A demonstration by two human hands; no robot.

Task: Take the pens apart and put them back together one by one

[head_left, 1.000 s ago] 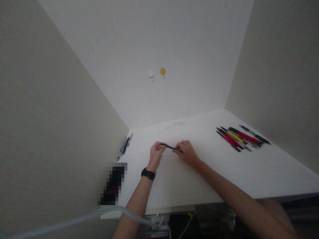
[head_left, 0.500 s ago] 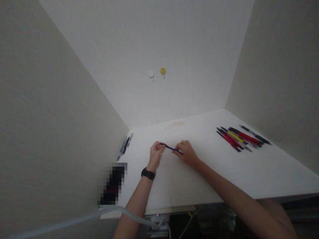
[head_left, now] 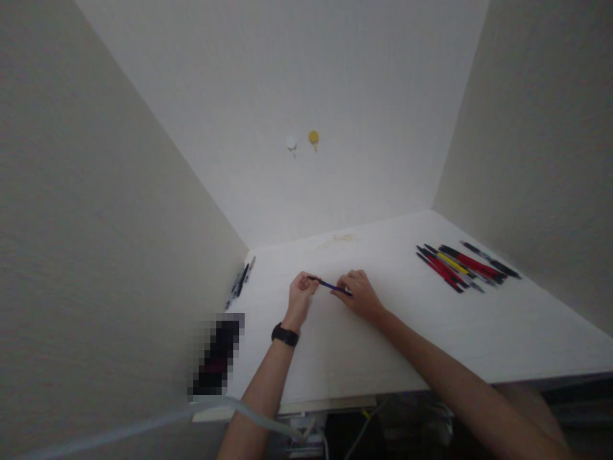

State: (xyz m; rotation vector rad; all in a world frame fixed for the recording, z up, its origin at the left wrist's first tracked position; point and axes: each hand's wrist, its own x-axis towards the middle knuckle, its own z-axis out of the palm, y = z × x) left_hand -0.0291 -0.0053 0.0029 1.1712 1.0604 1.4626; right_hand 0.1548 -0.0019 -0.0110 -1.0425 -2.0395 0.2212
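A slim dark blue pen (head_left: 328, 285) is stretched between my two hands, above the middle of the white table (head_left: 354, 345). My left hand (head_left: 301, 289), with a black watch on its wrist, pinches the pen's black left end. The fingers of my right hand (head_left: 358, 292) are closed round the other end, which slants slightly down to the right. Part of the pen is hidden by the fingers. Off to the right lies a group of red, black and yellow pens (head_left: 453, 263), well apart from my hands.
Several dark and clear pens (head_left: 239, 282) lie along the left wall. In front of them is a pixelated dark object (head_left: 218, 358). A pale cable (head_left: 258, 418) crosses the table's front edge. Two round hooks, one white (head_left: 291, 143) and one yellow (head_left: 313, 137), are on the back wall.
Almost nothing differs. Both hands keep their hold on the pen, with only a tiny shift of the left fingers.
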